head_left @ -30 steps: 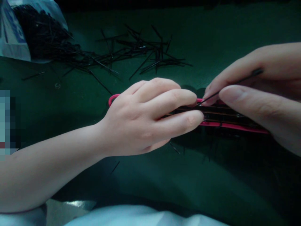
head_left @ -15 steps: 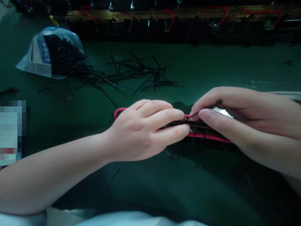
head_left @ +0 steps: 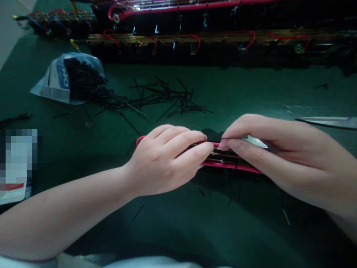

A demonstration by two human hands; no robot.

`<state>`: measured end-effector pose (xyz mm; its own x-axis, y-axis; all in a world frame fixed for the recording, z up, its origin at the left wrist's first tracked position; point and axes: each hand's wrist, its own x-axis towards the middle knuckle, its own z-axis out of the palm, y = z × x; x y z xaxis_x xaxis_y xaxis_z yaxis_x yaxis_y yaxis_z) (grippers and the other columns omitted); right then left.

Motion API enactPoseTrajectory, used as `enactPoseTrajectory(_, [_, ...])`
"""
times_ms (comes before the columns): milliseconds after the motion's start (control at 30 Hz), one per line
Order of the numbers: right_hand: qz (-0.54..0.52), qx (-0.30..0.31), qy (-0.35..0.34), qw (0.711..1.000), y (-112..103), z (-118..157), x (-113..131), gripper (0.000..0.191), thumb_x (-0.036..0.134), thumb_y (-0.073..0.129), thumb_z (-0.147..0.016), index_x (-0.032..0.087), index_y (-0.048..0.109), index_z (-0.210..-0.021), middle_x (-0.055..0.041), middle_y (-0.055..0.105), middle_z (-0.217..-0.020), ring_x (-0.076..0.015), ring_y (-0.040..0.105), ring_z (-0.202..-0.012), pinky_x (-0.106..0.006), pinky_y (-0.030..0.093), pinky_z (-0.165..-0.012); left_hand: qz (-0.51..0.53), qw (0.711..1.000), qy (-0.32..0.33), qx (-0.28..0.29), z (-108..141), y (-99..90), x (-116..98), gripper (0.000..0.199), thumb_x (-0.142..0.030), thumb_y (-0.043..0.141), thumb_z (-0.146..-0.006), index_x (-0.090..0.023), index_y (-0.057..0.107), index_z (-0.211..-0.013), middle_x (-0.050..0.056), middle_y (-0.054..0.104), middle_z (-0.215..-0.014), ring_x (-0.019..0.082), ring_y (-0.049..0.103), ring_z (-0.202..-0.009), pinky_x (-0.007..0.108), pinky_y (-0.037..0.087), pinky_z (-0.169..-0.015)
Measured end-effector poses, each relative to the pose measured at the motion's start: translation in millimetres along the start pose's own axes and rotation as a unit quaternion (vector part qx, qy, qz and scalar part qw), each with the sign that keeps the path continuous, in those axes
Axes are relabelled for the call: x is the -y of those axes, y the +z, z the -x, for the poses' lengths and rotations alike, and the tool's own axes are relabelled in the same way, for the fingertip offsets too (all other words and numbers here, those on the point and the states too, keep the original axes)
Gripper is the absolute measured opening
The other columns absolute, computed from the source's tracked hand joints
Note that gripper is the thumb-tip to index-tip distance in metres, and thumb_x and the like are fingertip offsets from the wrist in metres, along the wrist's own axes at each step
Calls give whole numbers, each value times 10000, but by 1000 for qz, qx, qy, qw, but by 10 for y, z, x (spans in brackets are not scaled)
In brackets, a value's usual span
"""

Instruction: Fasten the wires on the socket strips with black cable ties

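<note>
Across the long strip assembly point(head_left: 231, 154), with its copper-coloured rails and a red cable point(head_left: 237, 166) looped along both edges, my left hand point(head_left: 167, 160) lies with fingers closed over it. The index and middle fingertips rest near its upper edge. Thumb and forefinger of my right hand point(head_left: 270, 152) pinch a thin black cable tie point(head_left: 235, 139) just above the upper red cable. The tie lies almost level, and its left end runs toward my left fingertips; whether they grip it I cannot tell. Something silvery point(head_left: 258, 142) shows behind my right thumb.
A plastic bag point(head_left: 57, 87) spills black cable ties point(head_left: 178, 98) over the green table point(head_left: 240, 89). Similar assemblies with red wires point(head_left: 195, 42) stand along the back. A pointed blade point(head_left: 329, 122) lies at the right, a blurred-out packet point(head_left: 18, 163) at the left.
The cable tie has turned from slanting across the strip to nearly level along its upper edge. Both hands have shifted slightly left, and the camera view has tilted up.
</note>
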<state>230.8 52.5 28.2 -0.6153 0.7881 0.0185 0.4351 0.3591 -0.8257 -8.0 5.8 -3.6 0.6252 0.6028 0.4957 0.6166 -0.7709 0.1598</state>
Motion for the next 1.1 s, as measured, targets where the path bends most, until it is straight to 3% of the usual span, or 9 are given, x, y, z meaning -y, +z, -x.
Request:
enactPoseTrajectory(200, [2, -3, -5, 1000, -26, 9, 27, 186, 352, 592, -972, 275, 712, -854, -6, 706, -763, -181, 630, -644, -325, 453, -555, 15, 999, 31, -4, -4, -37, 17, 164, -193, 636, -1025, -113, 708, -1149, 100, 804, -1205, 210, 773, -1117, 337, 620, -948])
enactPoseTrajectory(767, [-17, -22, -21, 999, 8, 5, -12, 183, 349, 603, -996, 296, 725, -869, 28, 711, -740, -150, 626, -612, -301, 459, -539, 3, 999, 34, -10, -20, -53, 4, 180, -191, 657, -1014, -98, 725, -1152, 97, 802, -1217, 212, 770, -1145, 333, 620, -984])
enactPoseTrajectory(967, [-40, -72, 7, 997, 31, 38, 0, 154, 360, 608, -1008, 334, 757, -974, 21, 781, -929, -194, 712, -796, -325, 534, -678, -6, 1000, 13, -2, -4, -23, 6, 175, -200, 628, -1009, -140, 691, -1162, 90, 804, -1187, 225, 779, -1052, 359, 619, -870])
enactPoseTrajectory(1100, [-29, -82, 10, 996, 35, 48, 4, 158, 369, 615, -1006, 341, 765, -964, 23, 777, -905, -191, 708, -773, -327, 538, -656, -30, 999, -21, 3, 14, -27, 6, 296, -287, 632, -998, -141, 650, -1255, 107, 789, -1200, 247, 775, -995, 385, 591, -803])
